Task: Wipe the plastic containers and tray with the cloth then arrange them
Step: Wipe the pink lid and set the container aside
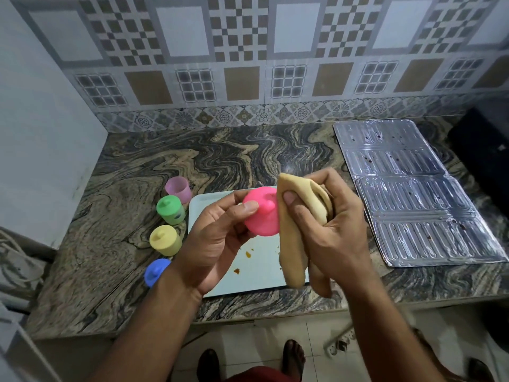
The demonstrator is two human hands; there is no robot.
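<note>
On the left of the counter stand purple, green, yellow and blue pots beside the stained white tray, above which the left hand pinches a glossy pink lid and the right hand grips a folded beige cloth touching it.
</note>
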